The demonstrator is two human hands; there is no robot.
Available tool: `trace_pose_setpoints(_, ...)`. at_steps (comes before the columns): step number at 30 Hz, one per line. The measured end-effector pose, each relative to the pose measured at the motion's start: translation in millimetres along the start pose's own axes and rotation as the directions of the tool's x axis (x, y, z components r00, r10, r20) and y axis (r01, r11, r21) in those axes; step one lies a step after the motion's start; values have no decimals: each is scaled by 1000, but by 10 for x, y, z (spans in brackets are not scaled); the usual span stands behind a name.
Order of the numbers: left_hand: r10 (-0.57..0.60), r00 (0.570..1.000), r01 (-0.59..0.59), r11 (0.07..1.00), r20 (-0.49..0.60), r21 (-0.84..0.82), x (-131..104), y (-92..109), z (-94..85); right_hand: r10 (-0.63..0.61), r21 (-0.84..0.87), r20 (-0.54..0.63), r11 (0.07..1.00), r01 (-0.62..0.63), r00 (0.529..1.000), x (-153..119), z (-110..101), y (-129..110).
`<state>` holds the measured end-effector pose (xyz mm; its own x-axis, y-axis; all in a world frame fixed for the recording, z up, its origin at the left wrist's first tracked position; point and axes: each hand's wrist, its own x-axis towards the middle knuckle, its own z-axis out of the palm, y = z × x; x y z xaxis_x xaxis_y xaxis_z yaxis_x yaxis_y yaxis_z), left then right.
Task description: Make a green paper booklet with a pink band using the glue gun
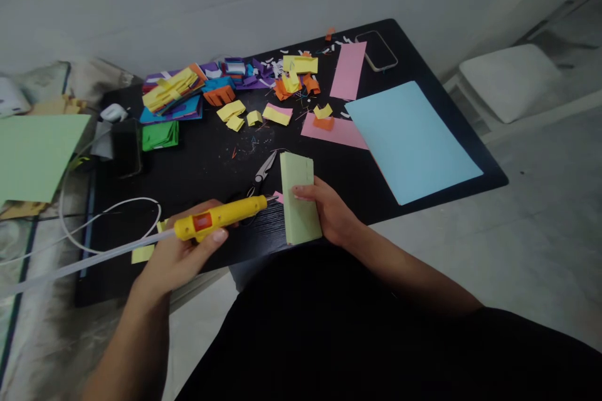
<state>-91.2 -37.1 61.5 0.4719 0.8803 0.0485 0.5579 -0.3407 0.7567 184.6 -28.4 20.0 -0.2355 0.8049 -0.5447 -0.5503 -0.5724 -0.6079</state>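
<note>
My left hand (pixel 188 250) is wrapped round a yellow hot glue gun (pixel 235 212), with a long glue stick (pixel 108 255) running out of its back. The gun's metal nozzle points right, a short gap away from a pale green folded paper piece (pixel 298 207). My right hand (pixel 332 210) grips that paper piece from its right side, thumb across the front, and holds it upright near the table's front edge. Behind the nozzle lie scissors (pixel 263 172), blades pointing away, their handles partly hidden by the gun. A pink scrap (pixel 278 197) lies beside the nozzle.
The black table (pixel 188 169) carries folded coloured paper (pixel 172 91), yellow strips (pixel 232 111), pink sheets (pixel 348 72), a light blue sheet (pixel 414 141) and a phone (pixel 376 50). A white cable (pixel 157 213) loops at the left. A white stool (pixel 510 81) stands at the right.
</note>
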Motion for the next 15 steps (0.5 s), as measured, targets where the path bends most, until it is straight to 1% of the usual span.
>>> trace_pose_setpoints(4,50,998,-53,997,38,63,53,83,22,-27,-29,-37,999,26,999,7,11,21)
trace_pose_setpoints(8,74,995,-80,994,70,81,117,137,29,-57,-47,-40,997,55,998,-5,32,31)
trace_pose_setpoints(15,100,992,-109,986,81,125,143,157,40,-64,-60,-28,996,63,998,-21,37,46)
